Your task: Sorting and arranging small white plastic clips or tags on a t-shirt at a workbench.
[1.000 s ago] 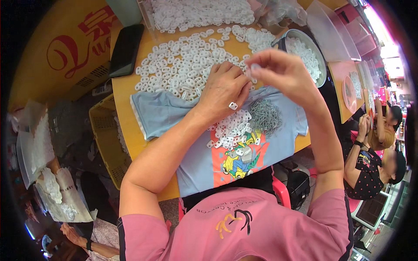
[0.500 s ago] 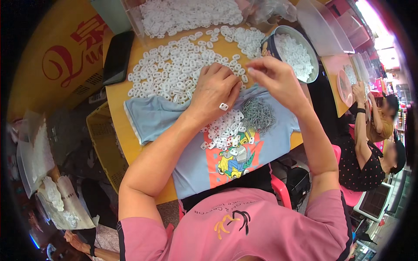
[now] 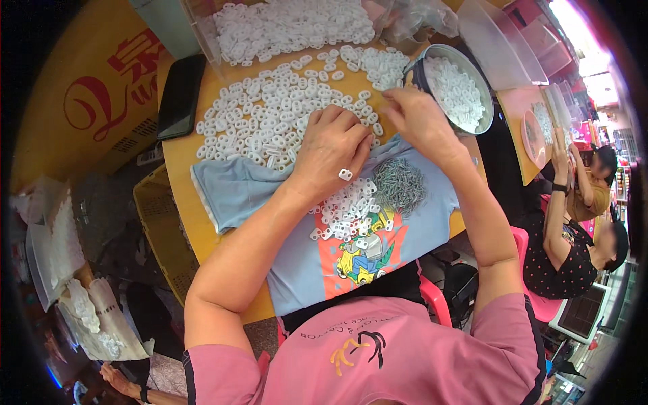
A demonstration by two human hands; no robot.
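Note:
My left hand (image 3: 332, 150) is closed, its back upward, at the near edge of a spread of white oval two-holed plastic pieces (image 3: 260, 111). A small white two-holed clip (image 3: 345, 174) sticks out below its thumb. My right hand (image 3: 424, 121) hovers beside the round tin, thumb and fingers pinched together; what they hold, if anything, is too small to make out. On the light-blue printed cloth (image 3: 293, 266) before me lie a heap of small white two-holed clips (image 3: 347, 210) and a heap of grey metal screws or pins (image 3: 399, 186).
A round tin (image 3: 487, 101) of white pieces stands at the right. A clear bin (image 3: 202, 34) heaped with white ovals is at the back, a black phone (image 3: 181, 96) at the left. Yellow crate (image 3: 158, 229) left of the table; two people (image 3: 563, 243) work at the right.
My right hand has moved slightly left and down, its fingers drawing closer together. My left hand has sunk a little toward me, the small white clip moving with it.

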